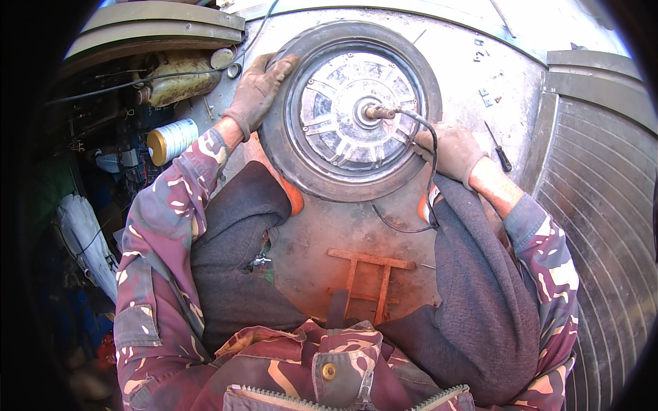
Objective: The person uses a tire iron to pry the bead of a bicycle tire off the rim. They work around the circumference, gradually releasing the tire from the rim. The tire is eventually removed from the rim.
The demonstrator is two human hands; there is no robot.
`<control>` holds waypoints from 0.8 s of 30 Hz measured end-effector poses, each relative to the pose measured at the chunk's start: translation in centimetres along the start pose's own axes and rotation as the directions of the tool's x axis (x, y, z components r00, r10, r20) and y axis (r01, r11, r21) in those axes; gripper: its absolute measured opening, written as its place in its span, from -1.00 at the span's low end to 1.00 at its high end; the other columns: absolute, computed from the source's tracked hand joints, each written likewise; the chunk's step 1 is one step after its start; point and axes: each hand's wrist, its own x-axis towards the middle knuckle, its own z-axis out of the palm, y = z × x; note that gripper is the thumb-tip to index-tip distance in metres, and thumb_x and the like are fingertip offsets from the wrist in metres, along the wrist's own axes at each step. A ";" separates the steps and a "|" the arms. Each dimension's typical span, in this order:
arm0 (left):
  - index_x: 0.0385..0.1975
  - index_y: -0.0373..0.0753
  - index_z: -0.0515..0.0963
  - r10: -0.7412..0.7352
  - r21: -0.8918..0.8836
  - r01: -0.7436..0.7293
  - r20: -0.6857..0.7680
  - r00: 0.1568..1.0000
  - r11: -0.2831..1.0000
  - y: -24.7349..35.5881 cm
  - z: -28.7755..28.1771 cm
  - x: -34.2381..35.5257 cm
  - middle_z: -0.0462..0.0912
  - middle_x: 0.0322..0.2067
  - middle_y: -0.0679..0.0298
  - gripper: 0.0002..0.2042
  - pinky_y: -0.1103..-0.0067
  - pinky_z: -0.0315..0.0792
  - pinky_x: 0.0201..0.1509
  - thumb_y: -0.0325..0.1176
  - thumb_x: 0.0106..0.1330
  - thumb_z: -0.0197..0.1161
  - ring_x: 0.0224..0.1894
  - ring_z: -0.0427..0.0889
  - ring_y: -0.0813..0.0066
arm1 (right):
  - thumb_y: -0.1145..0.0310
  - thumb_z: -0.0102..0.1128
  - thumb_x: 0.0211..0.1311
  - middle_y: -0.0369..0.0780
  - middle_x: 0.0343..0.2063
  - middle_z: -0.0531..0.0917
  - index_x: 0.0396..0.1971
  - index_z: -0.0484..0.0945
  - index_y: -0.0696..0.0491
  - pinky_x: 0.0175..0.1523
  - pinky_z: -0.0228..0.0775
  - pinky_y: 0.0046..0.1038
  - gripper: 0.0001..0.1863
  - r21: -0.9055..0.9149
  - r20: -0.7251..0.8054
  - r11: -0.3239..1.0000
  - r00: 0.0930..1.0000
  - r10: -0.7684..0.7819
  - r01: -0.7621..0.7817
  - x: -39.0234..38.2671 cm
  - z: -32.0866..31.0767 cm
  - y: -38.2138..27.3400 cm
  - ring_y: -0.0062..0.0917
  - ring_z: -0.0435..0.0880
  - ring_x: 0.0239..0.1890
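A hub motor wheel with a black tyre (274, 140) and a silvery metal cover (336, 82) is held between my knees. Its axle (381, 113) points up from the centre, and a dark cable (434, 168) runs from it past my right hand and loops down below the tyre. My left hand (262, 88), in a brownish work glove, is wrapped over the tyre's upper left edge. On the opposite side, my gloved right hand (452, 151) grips the wheel's lower right edge beside the cable; its fingertips are partly hidden behind the cable.
To the right lie a screwdriver (504, 157) and several small metal parts (478, 49). A slatted metal door panel (596, 178) stands further right. At left are a spool (171, 141), a dirty yellowish container (178, 77) and clutter. A rusty metal frame (370, 258) lies between my legs.
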 end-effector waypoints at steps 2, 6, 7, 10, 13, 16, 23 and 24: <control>0.33 -0.22 0.59 -0.062 -0.058 0.062 0.000 0.998 0.996 0.0 0.2 0.0 0.54 0.32 -0.07 -0.49 0.40 0.41 0.46 0.05 0.70 0.02 0.35 0.58 0.12 | 0.17 0.26 0.49 -0.14 -0.22 0.78 -0.15 0.76 -0.05 0.01 0.68 -0.15 -0.79 -0.018 0.027 1.000 1.000 -0.001 0.001 0.1 -0.1 0.0 -0.23 0.84 -0.08; 0.33 -0.25 0.59 -0.122 -0.151 0.121 0.005 0.993 0.981 0.2 0.2 0.1 0.54 0.33 -0.07 -0.47 0.42 0.41 0.46 0.07 0.69 0.04 0.36 0.58 0.15 | 0.12 0.27 0.49 -0.12 -0.20 0.79 -0.15 0.77 -0.03 0.05 0.66 -0.15 -0.74 0.072 -0.012 0.996 0.998 0.054 -0.053 0.0 -0.2 -0.5 -0.19 0.83 -0.07; 0.34 -0.24 0.59 -0.097 -0.132 0.097 0.001 0.995 0.987 0.2 0.2 0.1 0.53 0.33 -0.07 -0.47 0.42 0.41 0.46 0.07 0.70 0.04 0.36 0.58 0.14 | 0.09 0.28 0.49 -0.11 -0.20 0.80 -0.15 0.77 -0.03 0.06 0.66 -0.15 -0.73 0.116 0.013 0.987 0.994 0.110 -0.110 -0.1 -0.1 -0.7 -0.17 0.82 -0.07; 0.35 -0.22 0.58 -0.073 -0.096 0.073 0.004 0.997 0.993 0.1 0.1 0.1 0.53 0.34 -0.07 -0.49 0.41 0.41 0.46 0.05 0.70 0.04 0.37 0.57 0.13 | 0.02 0.32 0.46 -0.09 -0.20 0.81 -0.11 0.78 -0.01 0.06 0.64 -0.13 -0.66 0.240 0.062 0.927 0.957 0.283 -0.289 -0.3 -0.3 -0.7 -0.13 0.82 -0.08; 0.36 -0.16 0.59 -0.064 -0.069 0.064 0.008 0.998 0.996 -0.2 0.1 0.0 0.52 0.35 -0.09 -0.51 0.38 0.43 0.46 0.03 0.71 0.02 0.37 0.57 0.07 | -0.03 0.34 0.43 -0.07 -0.19 0.81 -0.10 0.78 0.03 0.06 0.62 -0.11 -0.59 0.290 0.017 0.907 0.949 0.315 -0.306 -0.9 0.2 -1.0 -0.10 0.81 -0.08; 0.37 -0.09 0.61 -0.015 -0.020 0.015 -0.003 1.000 1.000 -0.3 0.3 0.0 0.52 0.34 -0.13 -0.51 0.33 0.45 0.46 0.05 0.71 -0.02 0.36 0.58 -0.03 | -0.04 0.32 0.47 -0.06 -0.22 0.80 -0.12 0.78 0.06 0.05 0.62 -0.12 -0.57 0.226 -0.026 0.934 0.957 0.290 -0.277 -0.6 1.4 -1.0 -0.17 0.83 -0.14; 0.35 -0.28 0.59 -0.240 -0.279 0.234 0.013 0.971 0.931 0.5 0.5 0.4 0.53 0.36 -0.01 -0.46 0.46 0.45 0.43 0.05 0.66 0.12 0.34 0.59 0.26 | 0.03 0.29 0.60 -0.02 -0.28 0.78 -0.01 0.65 0.34 -0.29 0.71 -0.44 -0.46 0.881 0.467 -0.269 0.806 0.364 -0.389 -0.6 5.2 -2.4 -0.30 0.85 -0.33; 0.34 -0.29 0.60 -0.221 -0.234 0.217 0.009 0.975 0.948 0.5 0.6 0.4 0.54 0.37 0.00 -0.45 0.46 0.45 0.43 0.06 0.66 0.12 0.34 0.59 0.27 | 0.03 0.29 0.59 -0.02 -0.28 0.78 -0.01 0.65 0.34 -0.28 0.71 -0.44 -0.46 0.875 0.479 -0.271 0.805 0.351 -0.402 -0.6 5.3 -2.2 -0.31 0.85 -0.34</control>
